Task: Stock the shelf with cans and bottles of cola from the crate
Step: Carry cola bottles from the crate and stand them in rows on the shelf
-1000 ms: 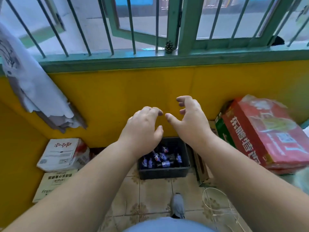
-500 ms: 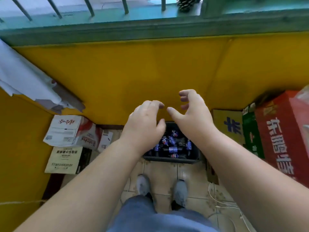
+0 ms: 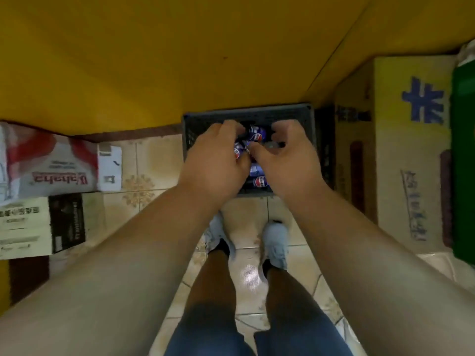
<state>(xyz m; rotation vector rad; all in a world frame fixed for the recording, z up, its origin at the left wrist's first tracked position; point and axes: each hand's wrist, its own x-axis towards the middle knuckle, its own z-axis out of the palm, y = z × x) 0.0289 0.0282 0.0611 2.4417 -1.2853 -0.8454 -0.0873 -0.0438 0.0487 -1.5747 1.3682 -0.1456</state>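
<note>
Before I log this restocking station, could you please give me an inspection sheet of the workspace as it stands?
Surface: tiled floor, glossy.
Job's things: dark crate on the floor by the yellow wall, holding cola bottles; no shelf in view.
Clutter: white carton and another carton at left; tan box and green box at right.
Hands: left hand and right hand reach into the crate, fingers curled; grip unclear.
Cables: nothing seen.
Surroundings: the person's shoes stand before the crate.

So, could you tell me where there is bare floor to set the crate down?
Bare tiles lie between the white carton and the crate. Right of the crate, the tan carton crowds it.
</note>
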